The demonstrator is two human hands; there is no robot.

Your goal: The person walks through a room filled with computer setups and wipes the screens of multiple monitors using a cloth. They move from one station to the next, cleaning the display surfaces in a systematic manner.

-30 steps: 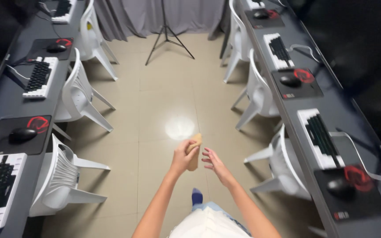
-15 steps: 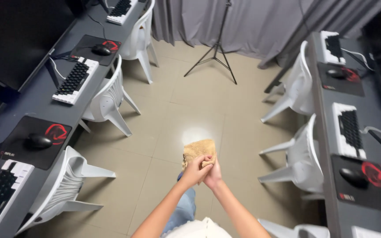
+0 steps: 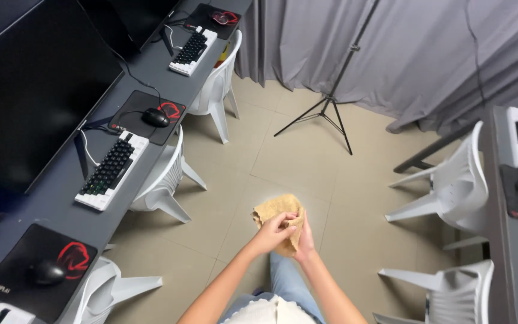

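A tan cloth [image 3: 278,210] is bunched between both my hands in front of me, over the tiled floor. My left hand [image 3: 274,231] grips its lower edge with the fingers curled over the fabric. Under and behind the cloth, my right hand [image 3: 304,240] presses against it, partly hidden by the folds. Both forearms reach up from the bottom of the head view.
A dark desk [image 3: 61,180] runs along the left with keyboards [image 3: 112,171], mice on black pads [image 3: 154,117] and a large dark monitor [image 3: 31,96]. White plastic chairs [image 3: 163,180] line both sides. A tripod [image 3: 331,102] stands before a grey curtain [image 3: 403,54].
The view has swung left toward the left desk. My hands came together on the cloth, which was in the left hand alone a second ago, and now bunch it tighter.
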